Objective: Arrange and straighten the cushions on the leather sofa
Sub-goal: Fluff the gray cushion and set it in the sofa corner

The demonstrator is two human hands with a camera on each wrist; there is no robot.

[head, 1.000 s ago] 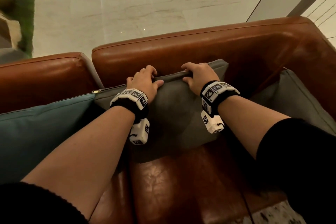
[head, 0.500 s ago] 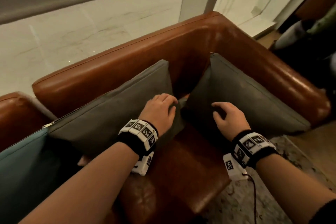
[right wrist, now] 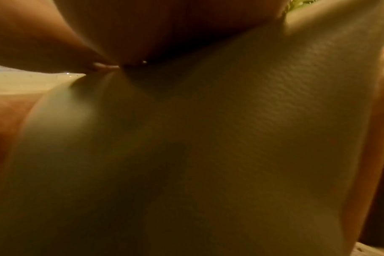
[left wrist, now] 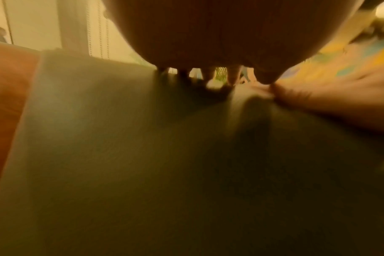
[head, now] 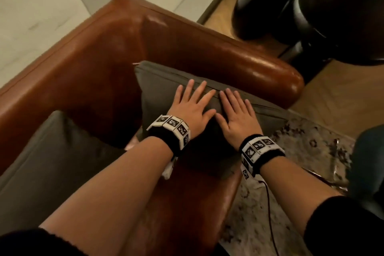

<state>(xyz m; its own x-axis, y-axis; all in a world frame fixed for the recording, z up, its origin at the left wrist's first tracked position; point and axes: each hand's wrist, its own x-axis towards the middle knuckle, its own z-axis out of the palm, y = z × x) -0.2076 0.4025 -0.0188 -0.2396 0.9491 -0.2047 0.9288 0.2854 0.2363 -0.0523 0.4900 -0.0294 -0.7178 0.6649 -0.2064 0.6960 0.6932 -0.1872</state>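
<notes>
At the far left of the head view a grey cushion (head: 47, 164) leans on the sofa (head: 87, 72) backrest, its lower part cut off by the frame edge and hidden behind the left forearm. Right of it, a second grey cushion (head: 164, 81) stands in the corner where backrest meets armrest (head: 245, 62), leaning on the armrest; its lower half is lost in shadow under the wrists, so where it meets the seat is hard to make out. The left hand (head: 192, 106) lies flat on this cushion's face, fingers straight and spread, tips reaching its top seam. Just beside it the right hand (head: 239, 114) lies the same way, fingers straight and close together; the two thumbs look near or touching, though which is unclear. Neither hand grips anything. Both wrists carry black bands with white marker blocks, and a thin cable (head: 270, 203) runs down from the right one. Beyond the armrest, dark rounded shapes (head: 324, 10) sit on the wood floor, too dim to identify; a pale patterned rug (head: 291, 151) lies at the right, partly covered by the right arm. The left wrist view is blurred: cushion fabric fills it, with the palm as a dark mass on top. The right wrist view shows the same cloth close up, fingers hidden.
</notes>
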